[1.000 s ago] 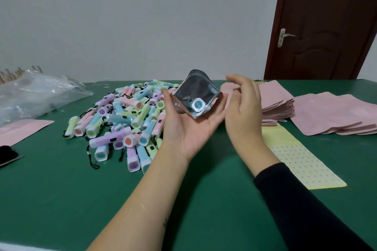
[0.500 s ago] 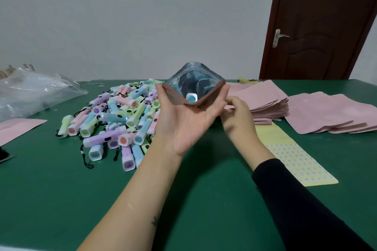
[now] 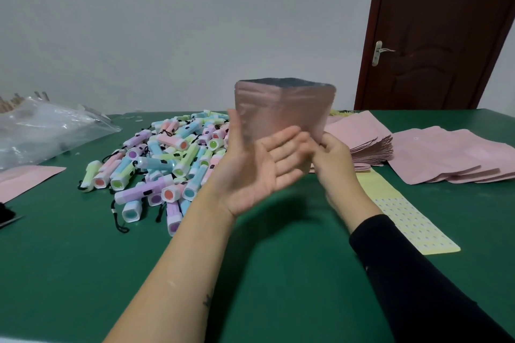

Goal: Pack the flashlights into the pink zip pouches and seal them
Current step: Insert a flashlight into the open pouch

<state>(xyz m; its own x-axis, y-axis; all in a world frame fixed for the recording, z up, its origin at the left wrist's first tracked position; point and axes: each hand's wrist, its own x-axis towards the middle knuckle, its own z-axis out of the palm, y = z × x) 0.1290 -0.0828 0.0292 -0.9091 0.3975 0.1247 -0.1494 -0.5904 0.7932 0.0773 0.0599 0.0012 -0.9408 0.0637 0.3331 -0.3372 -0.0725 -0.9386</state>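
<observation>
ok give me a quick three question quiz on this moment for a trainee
1. True or false: the pink pouch held up is sealed flat at the top.
2. The flashlight pile lies: A) to the person's left of the hands, B) to their right, C) on a chair.
3. Which hand's fingers pinch the pouch's lower corner?
Key: 1 false, its mouth gapes, dark inside; 2 A; 3 the right hand, while the left hand is open, fingers straight.

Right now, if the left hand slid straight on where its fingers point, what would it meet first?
Probably the pink pouch, almost touching the left hand; next, the right hand gripping its corner. Depth unclear.
</observation>
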